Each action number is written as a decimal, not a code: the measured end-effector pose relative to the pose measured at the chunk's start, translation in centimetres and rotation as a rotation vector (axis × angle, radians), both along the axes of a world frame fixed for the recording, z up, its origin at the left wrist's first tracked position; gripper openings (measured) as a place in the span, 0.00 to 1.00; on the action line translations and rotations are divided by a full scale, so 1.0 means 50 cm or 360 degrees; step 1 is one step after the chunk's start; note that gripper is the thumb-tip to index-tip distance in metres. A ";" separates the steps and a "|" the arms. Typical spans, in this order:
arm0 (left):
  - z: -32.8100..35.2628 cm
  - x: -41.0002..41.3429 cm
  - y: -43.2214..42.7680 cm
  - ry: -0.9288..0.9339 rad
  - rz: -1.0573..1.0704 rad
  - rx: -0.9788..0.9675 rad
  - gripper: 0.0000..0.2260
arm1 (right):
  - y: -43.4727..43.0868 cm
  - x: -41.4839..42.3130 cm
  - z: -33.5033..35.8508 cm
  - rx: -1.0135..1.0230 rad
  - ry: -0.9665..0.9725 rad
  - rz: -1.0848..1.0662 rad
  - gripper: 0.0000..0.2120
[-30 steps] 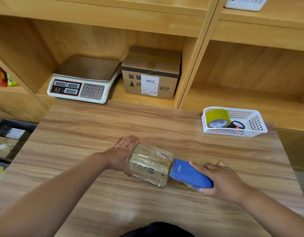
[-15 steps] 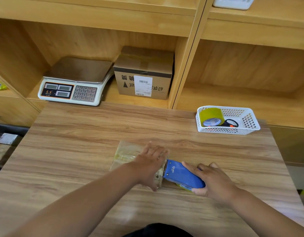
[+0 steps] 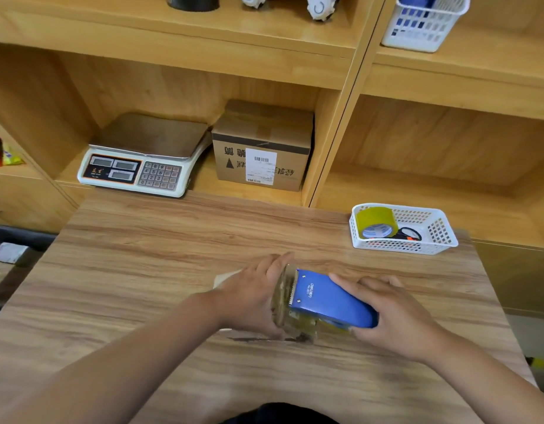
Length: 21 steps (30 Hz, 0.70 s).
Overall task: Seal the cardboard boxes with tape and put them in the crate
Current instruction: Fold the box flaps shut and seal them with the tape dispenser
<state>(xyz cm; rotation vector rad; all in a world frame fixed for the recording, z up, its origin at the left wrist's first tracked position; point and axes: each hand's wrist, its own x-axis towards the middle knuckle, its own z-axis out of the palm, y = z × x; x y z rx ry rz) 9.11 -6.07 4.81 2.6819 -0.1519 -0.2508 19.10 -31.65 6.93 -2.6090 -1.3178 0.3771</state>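
Note:
A small cardboard box, glossy with clear tape, lies on the wooden table in front of me. My left hand rests flat on its top with the fingers stretched out, hiding most of it. My right hand grips a blue tape dispenser. Its toothed edge sits against the box's right end. A dark crate shows at the left edge, below table level, with packed items inside.
A white basket at the table's back right holds a yellow tape roll and a black item. On the shelf behind stand a weighing scale and a larger labelled cardboard box. Another white basket sits higher up.
My left hand moved from the box's left side onto its top and slid right toward the dispenser. The right hand stayed on the dispenser at the box's right end.

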 end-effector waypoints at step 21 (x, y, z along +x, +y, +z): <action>-0.039 -0.182 0.194 -0.0046 0.0443 -0.0763 0.40 | 0.299 -0.139 0.134 -0.0268 -0.0246 0.0380 0.34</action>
